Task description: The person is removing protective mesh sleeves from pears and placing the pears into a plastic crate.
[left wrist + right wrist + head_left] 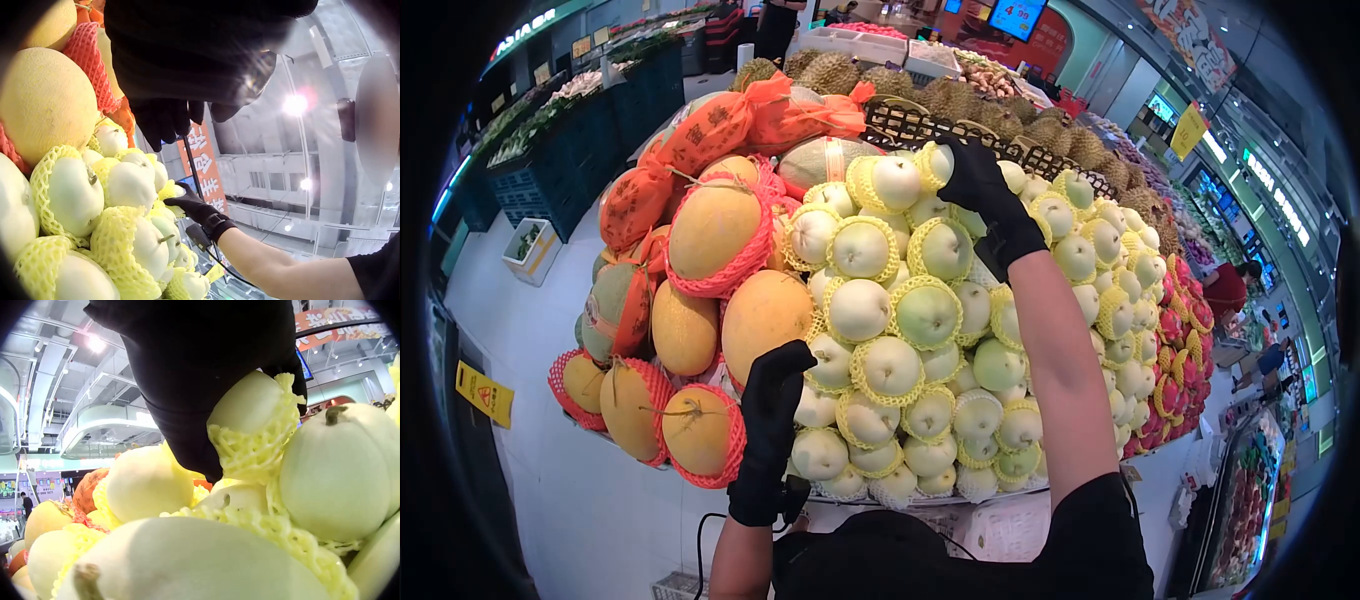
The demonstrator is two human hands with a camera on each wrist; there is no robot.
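Note:
My black-gloved right hand (985,190) reaches to the top back of a pile of pale melons (863,310). It grips a pale melon (247,403) in a yellow foam net, with fingers and thumb round its sides; other melons sit close below it. Near the front of the pile, my gloved left hand (770,425) is raised with loosely bent fingers and holds nothing. It lies between the pale melons and the orange melons (702,430). In the left wrist view the dark left glove (187,56) fills the top, above netted melons (65,197).
Orange-wrapped melons (705,130) stack at the back left. Behind the pile are durians (950,100) and a black basket edge (890,120); dragon fruit (1175,340) lies at the right. A white crate (1010,530) stands below the front edge, and a yellow floor sign (484,394) at far left.

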